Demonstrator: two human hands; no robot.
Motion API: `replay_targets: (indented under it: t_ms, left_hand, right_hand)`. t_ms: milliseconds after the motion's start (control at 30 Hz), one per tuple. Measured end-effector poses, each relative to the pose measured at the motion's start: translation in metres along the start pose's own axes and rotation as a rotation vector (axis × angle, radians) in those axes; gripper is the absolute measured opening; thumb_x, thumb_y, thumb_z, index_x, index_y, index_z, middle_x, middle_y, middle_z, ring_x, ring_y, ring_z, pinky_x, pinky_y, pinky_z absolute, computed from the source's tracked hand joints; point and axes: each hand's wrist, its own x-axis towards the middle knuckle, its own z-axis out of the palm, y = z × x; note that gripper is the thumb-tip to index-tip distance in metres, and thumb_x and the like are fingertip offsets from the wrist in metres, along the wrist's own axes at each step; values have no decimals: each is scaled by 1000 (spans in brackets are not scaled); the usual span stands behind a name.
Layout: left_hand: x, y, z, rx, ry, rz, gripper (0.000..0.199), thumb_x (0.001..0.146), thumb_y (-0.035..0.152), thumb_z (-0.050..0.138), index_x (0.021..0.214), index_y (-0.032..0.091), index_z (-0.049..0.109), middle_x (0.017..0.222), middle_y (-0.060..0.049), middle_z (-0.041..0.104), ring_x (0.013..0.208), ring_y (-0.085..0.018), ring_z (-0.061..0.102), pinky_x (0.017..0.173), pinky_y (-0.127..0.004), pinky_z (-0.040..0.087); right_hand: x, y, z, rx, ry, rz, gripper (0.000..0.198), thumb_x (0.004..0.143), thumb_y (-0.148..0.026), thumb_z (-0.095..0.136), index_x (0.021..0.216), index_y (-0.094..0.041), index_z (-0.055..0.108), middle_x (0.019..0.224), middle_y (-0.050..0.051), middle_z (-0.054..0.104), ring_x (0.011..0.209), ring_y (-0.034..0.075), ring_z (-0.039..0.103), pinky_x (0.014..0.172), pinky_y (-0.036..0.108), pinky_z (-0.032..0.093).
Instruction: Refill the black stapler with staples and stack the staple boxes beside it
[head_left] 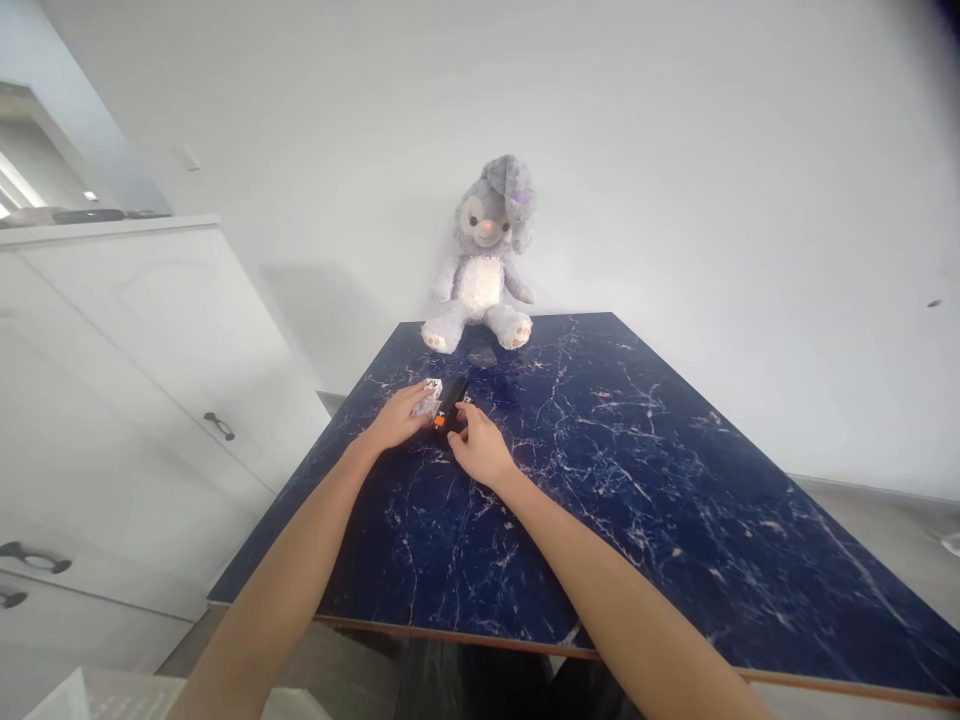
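A small white box with dark print (432, 388) is under the fingers of my left hand (399, 417), which are curled around it. Right beside it is a small black box with an orange patch (441, 421) and some white lettering. My right hand (480, 443) grips the black box from its right side, thumb near the lower end and fingers over the top. Both small things are at the dark blue marbled table (585, 480), and my fingers hide part of each. Whether the two boxes touch, I cannot tell.
A grey plush toy (480, 285) with a floppy ear sits at the table's back edge, against the white wall (660, 180). To the left stands a white cabinet (127, 400) with dark handles. An open-looking white container (105, 695) shows at the lower left.
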Motion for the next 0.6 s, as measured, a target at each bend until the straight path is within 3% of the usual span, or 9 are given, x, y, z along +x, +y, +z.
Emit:
replay_targets:
  t_ms: [200,367,500,600]
  left_hand:
    - [-4,-3,-3,56,-104,-3,62,92,48,54,150,28,44,163,-7,30,147,-32,32,119,-52,26]
    - [-6,8,-2,139,-140,-82,50,100,50,36,145,33,51,164,-6,28,143,-36,37,114,-55,32]
    - [-5,13,-7,167,-140,-107,53,94,54,48,141,32,55,163,-7,29,139,-38,43,112,-52,36]
    - [-6,9,-15,142,-148,-174,66,86,62,57,143,29,52,165,-8,22,141,-37,40,113,-47,36]
  right_hand:
    - [-2,-1,0,-4,6,-9,55,86,-20,54,140,-17,45,129,14,58,98,21,64,93,38,51]
    - [-2,-2,0,-11,16,-27,58,86,-20,53,144,-17,41,132,15,56,107,23,62,97,40,50]
    - [-2,-2,-1,-23,11,-27,58,86,-20,53,143,-19,42,133,15,56,105,23,62,97,40,50]
    - [-2,-3,-2,-28,9,-22,58,87,-20,53,143,-18,42,133,16,56,102,23,63,96,40,50]
